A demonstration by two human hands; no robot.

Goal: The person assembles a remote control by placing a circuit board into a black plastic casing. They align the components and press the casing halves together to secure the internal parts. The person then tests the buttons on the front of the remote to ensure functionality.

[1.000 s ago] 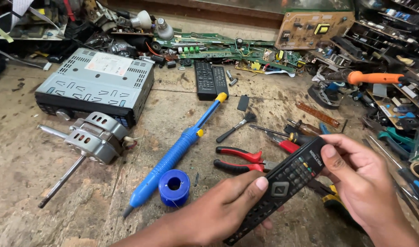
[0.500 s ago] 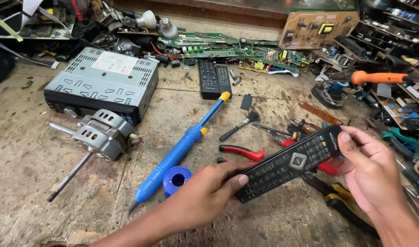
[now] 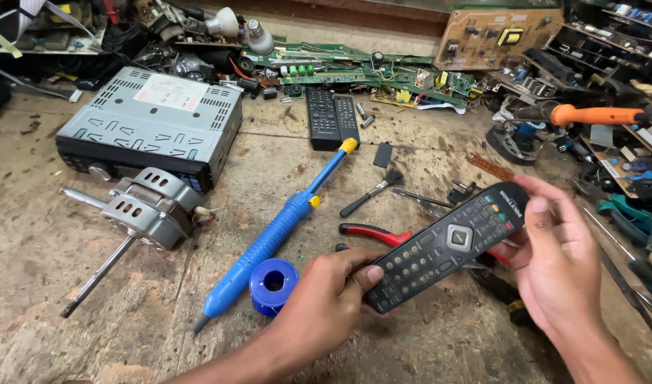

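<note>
Both hands on the black remote control (image 3: pixel 447 247), held clear of the bench (image 3: pixel 41 242), tilted with its far end up and to the right, buttons facing up. Left hand (image 3: pixel 326 306) clamped on the near end, thumb pressed against the lower edge. Right hand (image 3: pixel 557 252) clamped on the far end, fingers wrapped over the top corner.

As for progress: remote looks whole. Case closed, no gap along the seam that I can see, no tool in either hand. Underside and any battery cover hidden from here, can't tell. My read: inspection stage at most, nothing opened, all actual work left.

Around it:
- red-handled pliers (image 3: pixel 372 232) flat on the bench, just behind and partly under the remote
- blue solder spool (image 3: pixel 273 282) just left of the left hand, near side
- blue desoldering pump (image 3: pixel 276 235) lying diagonal, yellow tip pointing far-right
- small brush (image 3: pixel 372 192) beyond the pliers
- two more black remotes (image 3: pixel 332 117) side by side, far centre
- grey car stereo unit (image 3: pixel 155 124) far left, small motor with a long shaft (image 3: pixel 145 210) just in front of it
- orange-handled soldering iron (image 3: pixel 596 114) far right, green circuit boards (image 3: pixel 340 67) along the back edge

Bench heavily cluttered on the right, parts there too jumbled to identify.
</note>
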